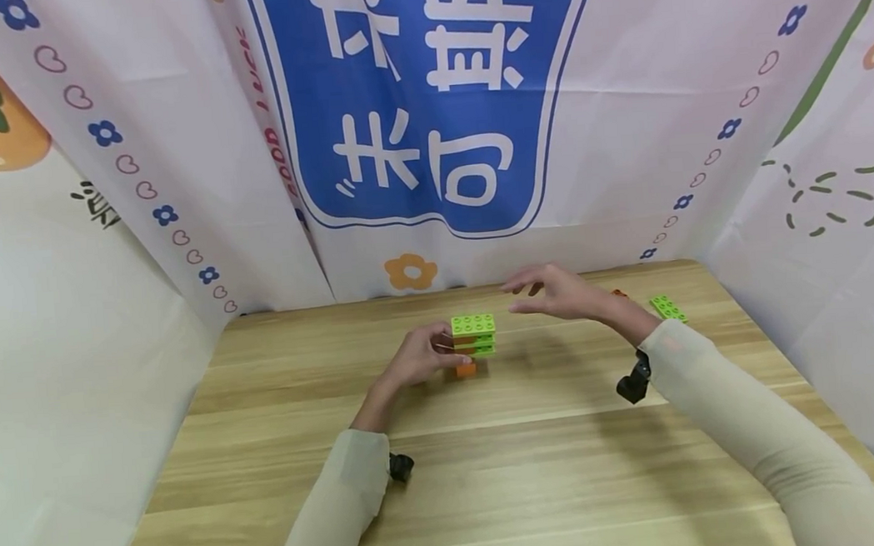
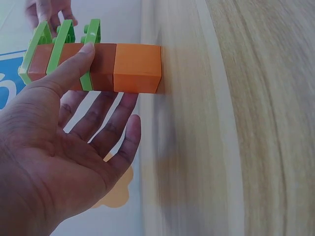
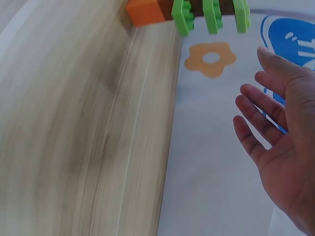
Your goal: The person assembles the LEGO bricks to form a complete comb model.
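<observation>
A tower of toy building bricks stands upright on the table, with an orange brick (image 2: 138, 68) at its base. Above that, brown bricks (image 2: 103, 69) alternate with flat lime-green plates (image 1: 473, 323), which stick out to one side. My left hand (image 1: 418, 356) grips the tower from its left; in the left wrist view the thumb lies across the lower green plate and brown brick, with the fingers on the far side. To the right of the tower and a little above it, my right hand (image 1: 558, 293) hovers, fingers spread and relaxed, touching nothing.
On the right of the wooden table (image 1: 450, 489) lies a loose lime-green plate (image 1: 668, 309). A small orange-red piece (image 1: 619, 294) shows partly behind the right forearm. A printed cloth (image 1: 589, 172) hangs along the table's back edge, and pale sheets flank both sides.
</observation>
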A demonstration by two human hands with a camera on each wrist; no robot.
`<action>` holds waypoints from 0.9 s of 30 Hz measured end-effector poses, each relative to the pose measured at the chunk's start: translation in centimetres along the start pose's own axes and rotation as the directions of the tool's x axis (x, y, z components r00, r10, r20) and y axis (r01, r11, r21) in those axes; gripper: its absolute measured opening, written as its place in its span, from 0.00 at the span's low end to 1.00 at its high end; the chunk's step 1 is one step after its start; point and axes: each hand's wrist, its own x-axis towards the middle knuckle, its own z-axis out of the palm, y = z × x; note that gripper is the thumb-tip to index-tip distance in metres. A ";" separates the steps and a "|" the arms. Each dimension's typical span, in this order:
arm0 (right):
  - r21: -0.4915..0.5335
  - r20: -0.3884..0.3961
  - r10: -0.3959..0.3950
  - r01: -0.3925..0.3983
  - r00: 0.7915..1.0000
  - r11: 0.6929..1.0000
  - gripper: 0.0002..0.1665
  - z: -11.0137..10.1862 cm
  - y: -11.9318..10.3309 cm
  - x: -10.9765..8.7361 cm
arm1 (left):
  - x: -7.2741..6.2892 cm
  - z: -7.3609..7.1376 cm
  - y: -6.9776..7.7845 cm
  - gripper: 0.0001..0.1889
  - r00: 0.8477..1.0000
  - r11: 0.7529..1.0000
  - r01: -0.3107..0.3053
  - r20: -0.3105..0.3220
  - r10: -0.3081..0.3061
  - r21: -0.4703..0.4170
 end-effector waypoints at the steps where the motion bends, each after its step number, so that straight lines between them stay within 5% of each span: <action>1: -0.001 -0.003 0.006 -0.006 1.000 1.000 0.21 -0.2 0.2 -0.2 | 0.0 0.0 0.0 0.13 1.000 1.000 0.001 0.000 -0.001 -0.002; 27: -0.072 -0.033 0.150 -0.152 0.988 0.986 0.26 -3.4 6.3 -5.4 | -0.1 0.0 -0.1 0.13 1.000 1.000 -0.002 -0.002 0.002 -0.002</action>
